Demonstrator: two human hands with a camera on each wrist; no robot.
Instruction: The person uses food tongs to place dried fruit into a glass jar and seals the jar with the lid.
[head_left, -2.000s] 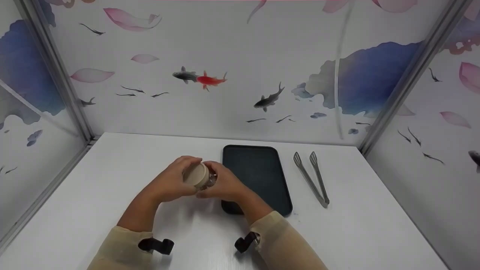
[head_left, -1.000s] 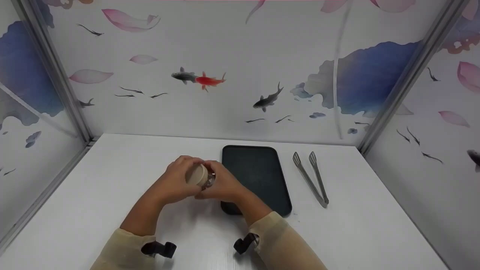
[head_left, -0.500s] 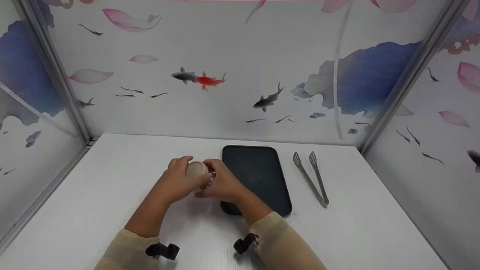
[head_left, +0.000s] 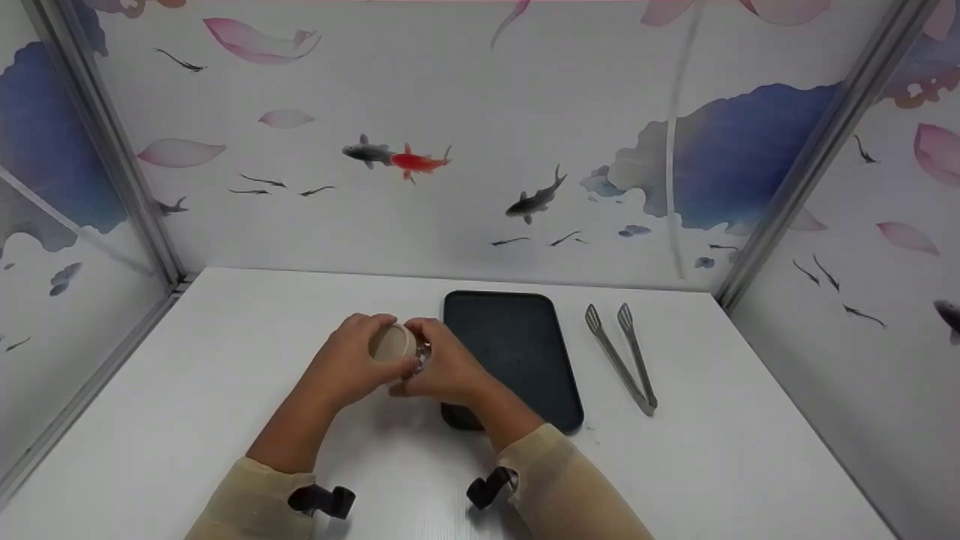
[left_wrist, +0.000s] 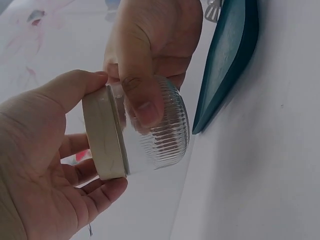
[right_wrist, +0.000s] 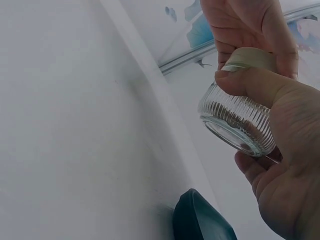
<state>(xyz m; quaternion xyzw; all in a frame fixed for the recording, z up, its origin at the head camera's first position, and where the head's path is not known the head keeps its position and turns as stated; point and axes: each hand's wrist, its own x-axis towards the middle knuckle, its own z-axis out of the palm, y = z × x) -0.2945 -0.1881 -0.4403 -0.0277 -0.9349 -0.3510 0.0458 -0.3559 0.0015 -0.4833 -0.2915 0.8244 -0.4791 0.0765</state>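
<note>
I've got the jar (left_wrist: 155, 127) off the counter (head_left: 225, 337), tipped sideways between both hands: left hand (left_wrist: 45, 165) fingers curl round the lid (left_wrist: 102, 132), right hand (left_wrist: 150, 50) pinches the ribbed glass, tray (head_left: 517, 352) just right.

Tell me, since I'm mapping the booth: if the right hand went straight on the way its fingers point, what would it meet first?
Probably the left hand, just across the jar that the right hand grips; depth is unclear.

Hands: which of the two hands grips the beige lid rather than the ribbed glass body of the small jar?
The left hand grips the beige lid; the right hand holds the ribbed glass jar by its body.
</note>
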